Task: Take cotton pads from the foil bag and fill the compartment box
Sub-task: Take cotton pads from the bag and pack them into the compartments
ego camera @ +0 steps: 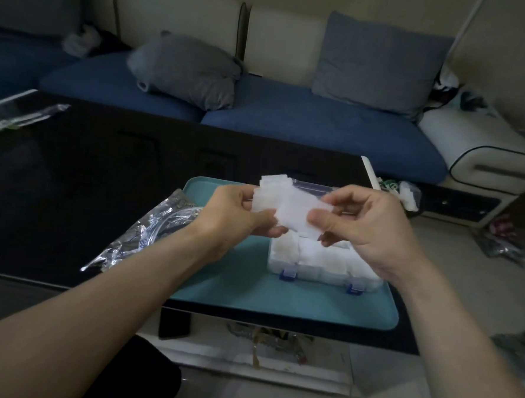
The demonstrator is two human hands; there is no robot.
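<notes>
- Head view takes the teal tray (234, 292) as its landmark; it lies at the near right part of a glossy black table (71, 187).
- Far left of the tray, at the table's back corner, lies a clear plastic wrapper (20, 118), well apart from everything else.
- Just beside the tray's left edge lies the foil bag (144, 233), crinkled and silvery — its upper end reaches the tray's rim and the left forearm crosses over part of it.
- Above the tray's left half, the left hand (234, 217) is closed on a stack of white cotton pads (285, 205), thumb on the near face and fingers behind.
- The stack hangs in the air between both hands, over the tray's back half, with its pads fanned and slipped out of line.
- On the tray's right half sits the compartment box (321, 264), clear plastic with two blue latches on its near wall; its lid stands open behind the hands.
- The compartments in its near row that show hold white pads; the rows farther back are hidden by the hands and the stack.
- Above the box, the right hand (362, 228) pinches the right end of the same stack between thumb and fingers.
- Right of the tray, past the table's edge, a small bag with white pieces (404, 193) lies on the floor by a blue and cream sofa (321, 125).
</notes>
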